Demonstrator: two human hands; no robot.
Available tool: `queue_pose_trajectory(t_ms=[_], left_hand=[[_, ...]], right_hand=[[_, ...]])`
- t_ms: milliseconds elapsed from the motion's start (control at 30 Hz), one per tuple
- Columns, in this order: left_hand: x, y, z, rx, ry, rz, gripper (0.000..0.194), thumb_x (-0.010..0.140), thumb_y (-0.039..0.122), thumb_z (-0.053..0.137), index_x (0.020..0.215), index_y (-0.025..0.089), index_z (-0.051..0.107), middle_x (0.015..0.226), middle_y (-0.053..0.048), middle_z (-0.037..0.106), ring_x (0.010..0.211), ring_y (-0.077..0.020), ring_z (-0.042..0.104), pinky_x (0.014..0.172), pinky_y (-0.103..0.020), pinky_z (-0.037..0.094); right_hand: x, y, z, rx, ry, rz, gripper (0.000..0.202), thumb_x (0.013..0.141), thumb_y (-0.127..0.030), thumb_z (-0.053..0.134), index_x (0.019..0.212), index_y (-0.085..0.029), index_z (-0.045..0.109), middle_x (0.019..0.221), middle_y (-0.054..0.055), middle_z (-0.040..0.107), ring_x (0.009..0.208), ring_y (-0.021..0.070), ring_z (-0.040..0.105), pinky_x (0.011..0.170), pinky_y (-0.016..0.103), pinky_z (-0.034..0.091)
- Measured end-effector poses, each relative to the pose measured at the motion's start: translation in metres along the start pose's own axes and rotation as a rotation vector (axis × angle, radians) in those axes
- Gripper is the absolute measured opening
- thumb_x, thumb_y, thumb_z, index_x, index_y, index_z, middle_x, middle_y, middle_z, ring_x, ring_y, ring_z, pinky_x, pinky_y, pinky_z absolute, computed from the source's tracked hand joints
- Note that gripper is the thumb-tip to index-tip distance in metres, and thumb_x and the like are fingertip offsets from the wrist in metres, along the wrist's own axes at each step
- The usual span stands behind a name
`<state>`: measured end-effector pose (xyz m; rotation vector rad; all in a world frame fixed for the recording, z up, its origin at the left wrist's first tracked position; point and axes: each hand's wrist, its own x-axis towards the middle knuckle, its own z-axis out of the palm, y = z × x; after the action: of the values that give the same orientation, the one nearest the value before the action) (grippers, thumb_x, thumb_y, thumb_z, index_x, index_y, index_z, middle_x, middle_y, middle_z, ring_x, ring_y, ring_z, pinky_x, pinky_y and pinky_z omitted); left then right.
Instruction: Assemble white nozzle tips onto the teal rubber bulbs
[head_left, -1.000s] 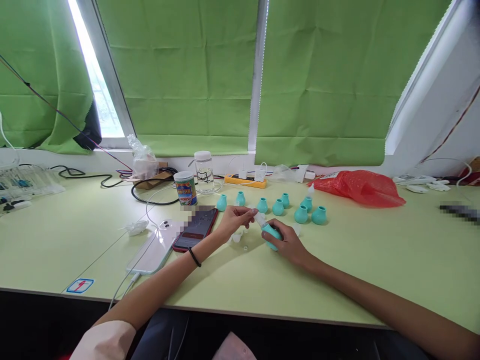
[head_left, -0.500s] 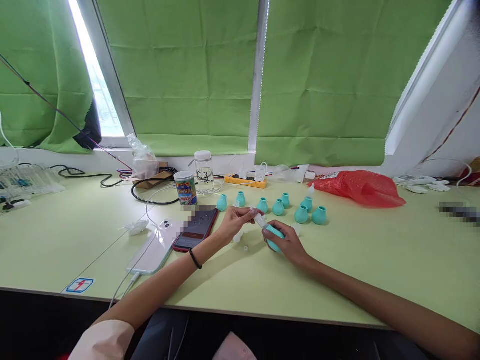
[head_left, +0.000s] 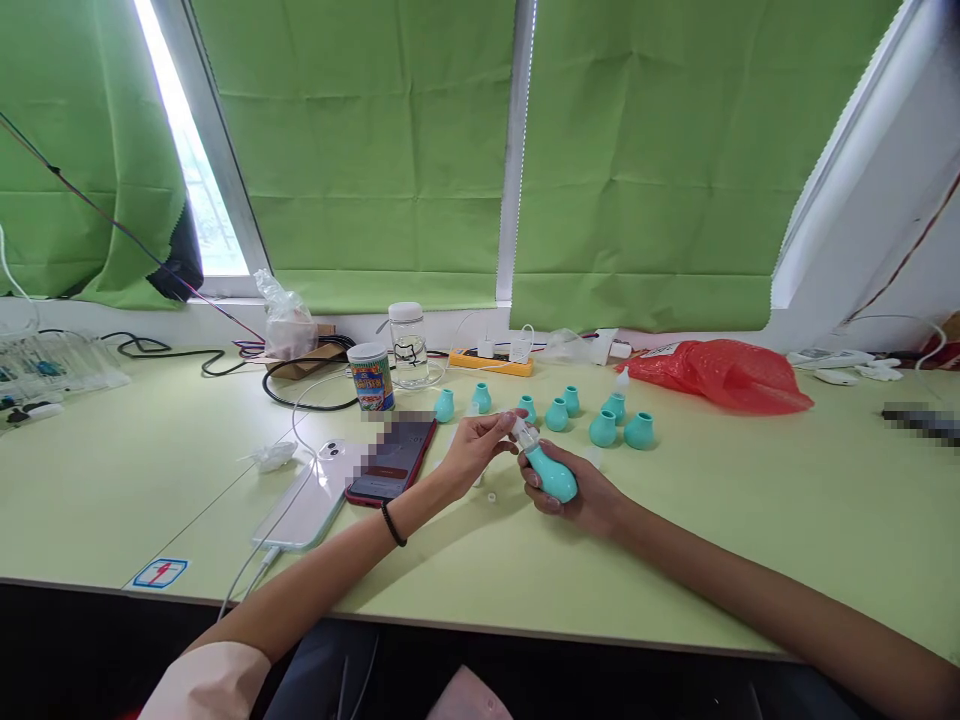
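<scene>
A turquoise rubber bulb (head_left: pixel 553 475) lies in my right hand (head_left: pixel 589 492), whose fingers wrap round it from below and the side. From its narrow end a clear plastic nozzle (head_left: pixel 526 435) points up and to the left. My left hand (head_left: pixel 478 448) has its thumb and fingertips closed on the nozzle's tip. Beyond both hands stand several more turquoise bulbs (head_left: pixel 602 429) with open tops. One bulb (head_left: pixel 615 404) among them has a pale nozzle in its top. A small white ring (head_left: pixel 491 497) lies on the table below my left hand.
To the left lie a red-edged phone (head_left: pixel 394 462) and a white phone (head_left: pixel 311 495) with a charging cable. Behind them are a printed can (head_left: pixel 371 378), a clear jar (head_left: pixel 409 350) and a yellow power strip (head_left: pixel 491 364). A red plastic bag (head_left: pixel 720 375) rests at the back right.
My right hand has turned, bringing the bulb's rounded body into fuller view. My left hand remains at the nozzle's tip, its fingers slightly shifted.
</scene>
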<state>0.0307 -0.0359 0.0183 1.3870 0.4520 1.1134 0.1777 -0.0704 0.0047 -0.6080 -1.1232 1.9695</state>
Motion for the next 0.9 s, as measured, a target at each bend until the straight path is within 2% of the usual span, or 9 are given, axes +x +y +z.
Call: queue_pose_trajectory(t_ms=[167,267,367,533,733,900], left_hand=[[-0.0012,0.0010,0.0015,0.034,-0.027,-0.018,0.033,0.072,0.038,0.051,0.090,0.013,0.061,0.099,-0.009,0.057,0.084,-0.0160,0.051,0.077,-0.030,0.039],[-0.0036,0.0006,0.0001,0.095,-0.003,0.017,0.033,0.072,0.038,0.050,0.089,0.012,0.062,0.100,-0.009,0.057,0.088,-0.0178,0.051,0.082,-0.031,0.037],[-0.0062,0.0017,0.0007,0.197,0.069,0.040,0.032,0.071,0.037,0.052,0.085,0.011,0.063,0.097,-0.008,0.059,0.094,-0.0197,0.049,0.086,-0.030,0.035],[-0.0077,0.0034,0.0032,0.302,0.165,0.045,0.031,0.069,0.037,0.054,0.079,0.010,0.065,0.086,-0.008,0.063,0.091,-0.0213,0.052,0.083,-0.030,0.037],[-0.0078,0.0036,0.0026,0.321,0.179,-0.002,0.031,0.068,0.037,0.054,0.077,0.010,0.066,0.079,-0.007,0.065,0.087,-0.0216,0.054,0.083,-0.032,0.038],[-0.0065,-0.0022,0.0018,0.290,0.152,0.012,0.035,0.069,0.041,0.052,0.079,0.010,0.065,0.080,-0.006,0.064,0.089,-0.0215,0.053,0.083,-0.033,0.039]], right_hand=[[0.0002,0.0006,-0.0010,0.098,-0.053,0.091,0.028,0.077,-0.042,0.040,0.079,-0.015,0.049,0.062,-0.001,0.042,0.048,0.0064,0.039,0.037,0.016,0.023],[0.0023,0.0034,-0.0043,0.145,-0.087,0.100,0.029,0.078,-0.041,0.038,0.076,-0.015,0.049,0.059,-0.002,0.039,0.046,0.0055,0.037,0.034,0.015,0.020],[0.0039,0.0045,-0.0052,0.162,-0.079,0.098,0.029,0.079,-0.040,0.038,0.074,-0.014,0.048,0.058,-0.002,0.038,0.045,0.0050,0.036,0.034,0.014,0.021],[0.0022,0.0036,-0.0005,0.132,-0.040,0.092,0.028,0.079,-0.041,0.040,0.074,-0.014,0.048,0.058,-0.002,0.039,0.045,0.0048,0.037,0.035,0.014,0.022],[0.0008,0.0043,0.0017,0.038,-0.006,0.054,0.029,0.077,-0.043,0.042,0.073,-0.015,0.048,0.058,-0.003,0.041,0.044,0.0052,0.038,0.034,0.015,0.020],[0.0018,0.0050,0.0017,-0.024,0.037,0.019,0.030,0.077,-0.043,0.041,0.074,-0.015,0.048,0.057,-0.003,0.042,0.043,0.0051,0.039,0.034,0.015,0.022]])
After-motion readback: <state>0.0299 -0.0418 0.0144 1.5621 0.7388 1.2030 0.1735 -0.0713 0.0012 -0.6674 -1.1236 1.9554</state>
